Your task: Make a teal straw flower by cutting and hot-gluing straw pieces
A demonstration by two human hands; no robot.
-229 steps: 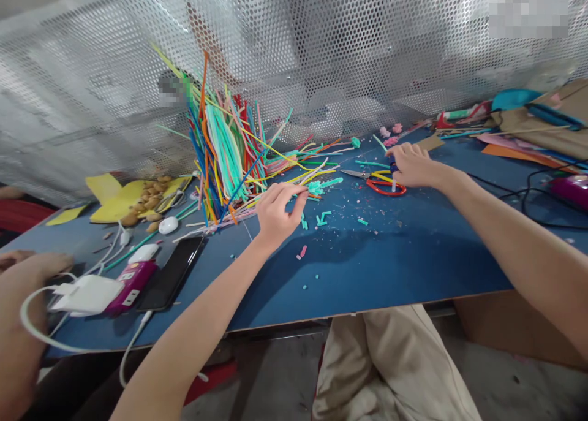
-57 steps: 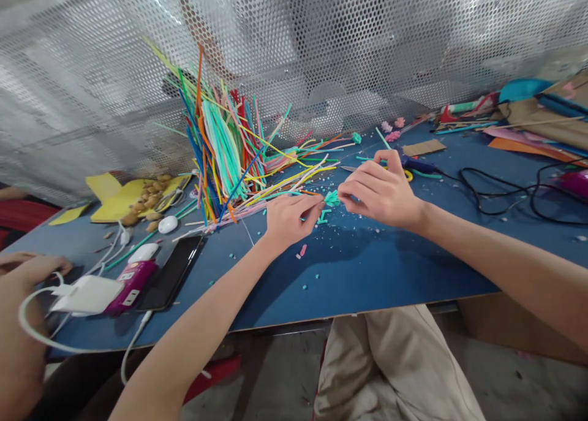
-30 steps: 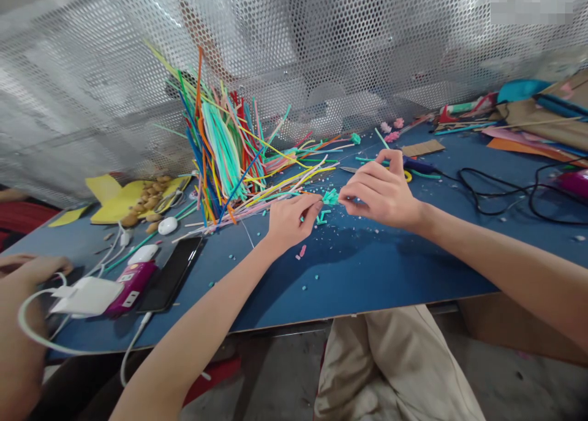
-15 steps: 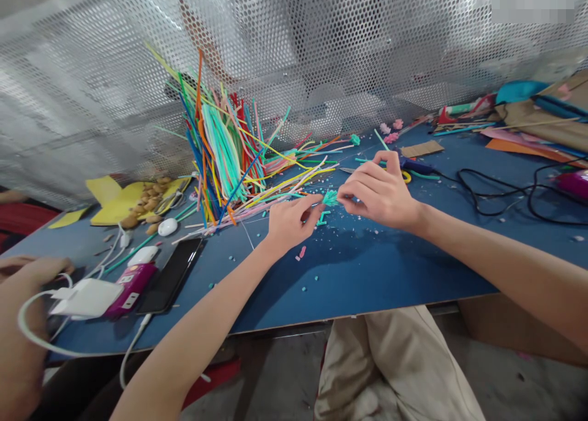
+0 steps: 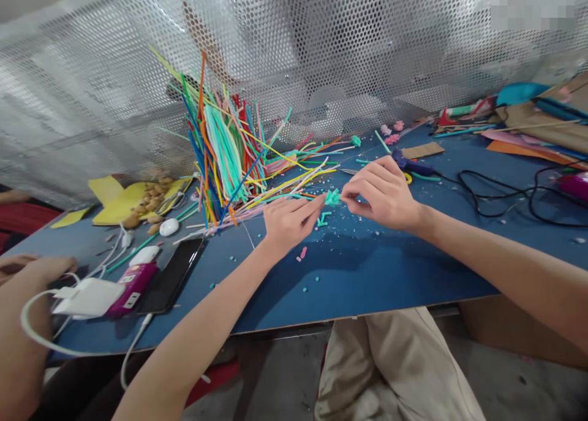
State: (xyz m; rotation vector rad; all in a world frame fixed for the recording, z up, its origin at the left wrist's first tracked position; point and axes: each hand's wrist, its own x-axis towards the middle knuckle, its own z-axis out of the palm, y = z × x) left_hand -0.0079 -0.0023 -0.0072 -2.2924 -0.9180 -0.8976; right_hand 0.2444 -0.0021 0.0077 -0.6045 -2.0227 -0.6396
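Turquoise tufted piece point(image 5: 331, 198): pinched at opposite ends by left hand point(image 5: 288, 221) and right hand point(image 5: 384, 193), both closed on it. Likely light, soft, easily crushed; hold gently at the ends. Location: above blue table point(image 5: 367, 275), near turquoise offcuts point(image 5: 323, 221).

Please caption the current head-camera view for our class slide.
Left hand and right hand pinch a turquoise tuft above a blue table, near colourful stems.
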